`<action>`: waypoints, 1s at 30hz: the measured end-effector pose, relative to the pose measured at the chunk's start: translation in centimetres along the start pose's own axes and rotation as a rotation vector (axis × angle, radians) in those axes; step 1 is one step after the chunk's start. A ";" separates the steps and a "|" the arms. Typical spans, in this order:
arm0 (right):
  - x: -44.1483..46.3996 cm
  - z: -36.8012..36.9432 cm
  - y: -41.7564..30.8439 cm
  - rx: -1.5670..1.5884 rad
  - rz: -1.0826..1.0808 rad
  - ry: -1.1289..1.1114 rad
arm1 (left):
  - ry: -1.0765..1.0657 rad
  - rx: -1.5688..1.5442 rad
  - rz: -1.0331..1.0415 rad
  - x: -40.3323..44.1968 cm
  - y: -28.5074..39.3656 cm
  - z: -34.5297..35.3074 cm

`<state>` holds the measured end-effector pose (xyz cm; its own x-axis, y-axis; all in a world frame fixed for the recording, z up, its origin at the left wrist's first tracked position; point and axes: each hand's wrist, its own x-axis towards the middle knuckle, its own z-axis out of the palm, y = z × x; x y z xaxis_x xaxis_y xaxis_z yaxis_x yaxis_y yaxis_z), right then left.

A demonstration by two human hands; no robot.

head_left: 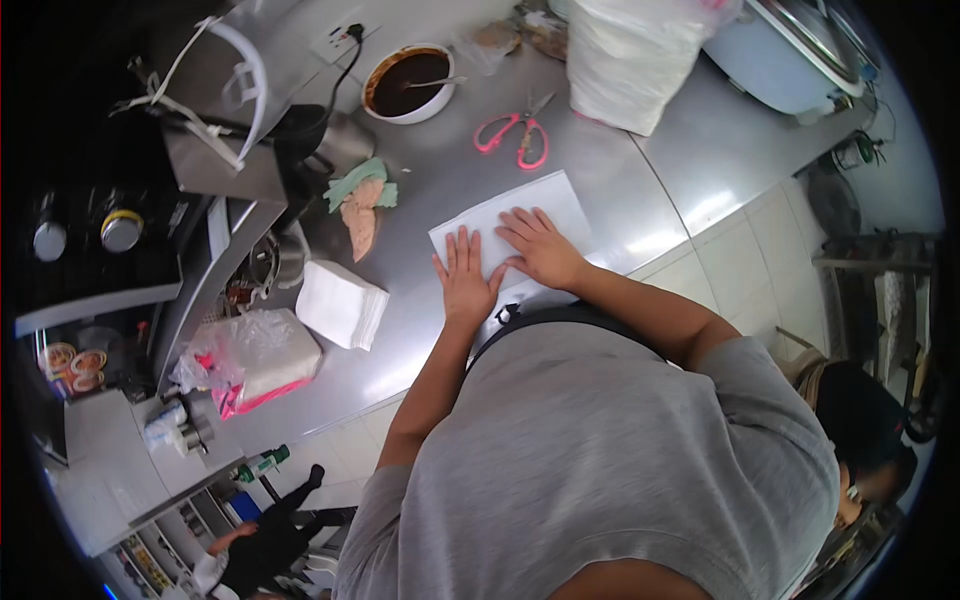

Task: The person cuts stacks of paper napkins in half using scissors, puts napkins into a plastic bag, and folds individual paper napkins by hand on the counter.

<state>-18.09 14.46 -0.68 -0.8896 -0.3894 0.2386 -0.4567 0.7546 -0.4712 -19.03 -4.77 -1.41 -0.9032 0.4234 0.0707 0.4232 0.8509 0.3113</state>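
Note:
On the steel counter lies a flat white rectangular sheet or folded paper [567, 200], set at a slant. My left hand [466, 280] rests on its left part, palm down, fingers stretched out. My right hand [541, 248] lies flat on its middle, fingers spread. The two thumbs are close together near the lower edge. Neither hand grips anything. Beyond the paper are scissors with pink handles [520, 128], their blades apart. To the left sits a stack of white folded papers [338, 304].
A bowl of dark sauce [411, 84] with a spoon, a crumpled green and pink cloth [361, 200], a wrapped pack [268, 355], a white bag [630, 60] and a large lidded pot [780, 55] stand on the counter [420, 165]. Two other people are at the lower left and right.

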 end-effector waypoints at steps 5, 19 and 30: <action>-1.0 -1.1 0.3 -0.081 -0.104 -0.152 | 0.158 -0.100 -0.147 -2.5 -3.4 -4.3; 0.2 0.5 -1.4 -0.065 -0.117 -0.190 | 0.296 -0.093 -0.526 -9.9 -18.2 -12.1; 1.1 -0.6 -1.7 0.063 -0.047 -0.224 | 0.278 0.092 -0.363 -9.0 -16.6 -12.9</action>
<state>-18.24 13.06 0.90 -0.8412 -0.5360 0.0708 -0.4902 0.7009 -0.5181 -18.80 -26.69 5.02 -0.9737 0.0046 0.2276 0.0697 0.9578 0.2787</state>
